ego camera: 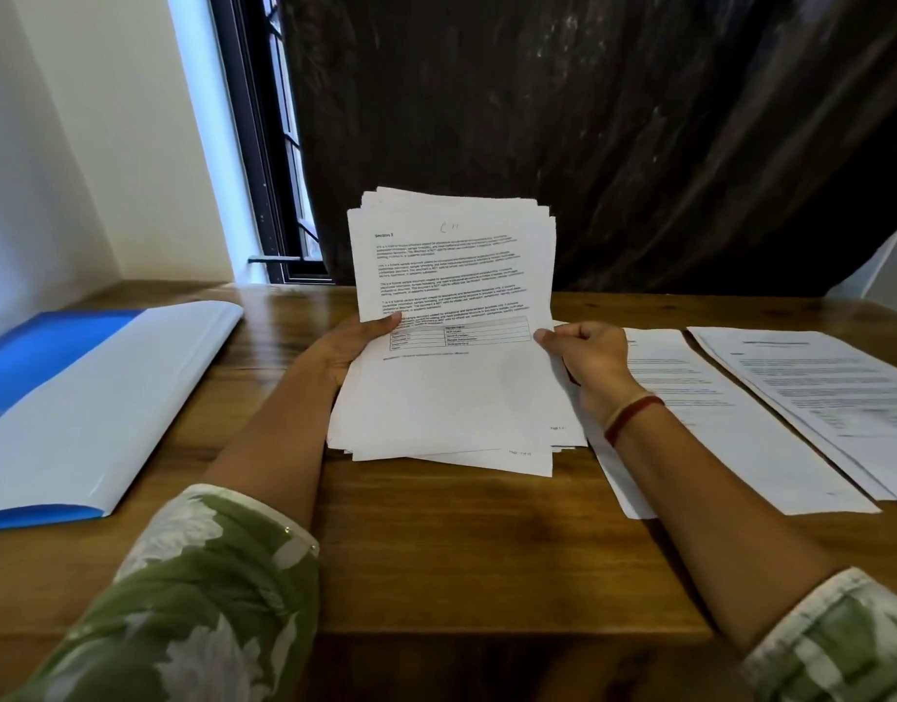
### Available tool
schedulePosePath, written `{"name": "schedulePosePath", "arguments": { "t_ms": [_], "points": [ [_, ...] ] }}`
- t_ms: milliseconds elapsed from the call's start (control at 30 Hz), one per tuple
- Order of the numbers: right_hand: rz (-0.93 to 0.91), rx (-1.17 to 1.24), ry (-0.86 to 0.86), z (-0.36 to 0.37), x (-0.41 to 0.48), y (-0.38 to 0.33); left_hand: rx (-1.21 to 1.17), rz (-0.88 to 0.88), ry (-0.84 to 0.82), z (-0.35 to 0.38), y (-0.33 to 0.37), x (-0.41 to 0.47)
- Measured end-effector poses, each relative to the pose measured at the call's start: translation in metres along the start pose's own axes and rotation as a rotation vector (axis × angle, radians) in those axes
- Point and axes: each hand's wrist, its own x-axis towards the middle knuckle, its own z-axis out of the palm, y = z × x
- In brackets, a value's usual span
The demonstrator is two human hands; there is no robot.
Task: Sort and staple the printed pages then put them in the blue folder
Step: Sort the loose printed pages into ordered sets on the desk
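Sorting step, early by the look of it: thick stack of printed pages (451, 276) held mid-bench, long axis running away from the person, far end tilted up, near end low over the bench (461, 539). The left hand (357, 347) grasps the stack's left edge, thumb on top. The right hand (588, 354) has a pinching grip on its right edge. Two laid-out piles (714, 407) lie flat just right of the right hand, so that hand is the nearer one for setting down a page — a short sideways carry. The blue folder (82, 397) lies flat at far left, well apart from the stack, nearer the left hand. No stapler in view. Wooden bench — dark draped sheet (588, 119) behind, window (279, 144) and white wall at left.
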Motion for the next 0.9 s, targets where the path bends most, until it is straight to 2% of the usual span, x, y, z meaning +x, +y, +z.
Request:
{"name": "schedulePosePath", "arguments": {
  "t_ms": [233, 367, 467, 533, 600, 700, 800, 900],
  "points": [
    [0.008, -0.129, -0.060, -0.020, 0.011, -0.012, 0.004, -0.027, 0.007, 0.002, -0.002, 0.003],
    [0.062, -0.068, 0.019, -0.045, 0.022, -0.021, 0.061, -0.024, 0.021, 0.002, -0.003, 0.004],
    [0.161, -0.119, 0.041, -0.067, 0.032, -0.024, 0.046, -0.001, 0.020, 0.000, -0.001, 0.005],
    [0.139, -0.150, 0.120, -0.086, 0.036, -0.028, 0.026, 0.011, 0.021, -0.002, -0.003, 0.007],
    [0.115, -0.331, 0.199, -0.113, 0.040, -0.027, 0.016, 0.033, 0.041, -0.005, -0.003, 0.007],
    [0.213, -0.772, 0.264, -0.144, 0.039, -0.017, -0.016, 0.072, 0.101, -0.007, -0.002, 0.008],
    [0.279, -0.898, 0.279, -0.147, 0.038, -0.001, -0.068, 0.115, 0.167, -0.007, -0.002, 0.008],
    [0.291, -0.976, 0.330, -0.146, 0.038, 0.007, -0.119, 0.130, 0.133, -0.010, -0.004, 0.009]
  ]
}}
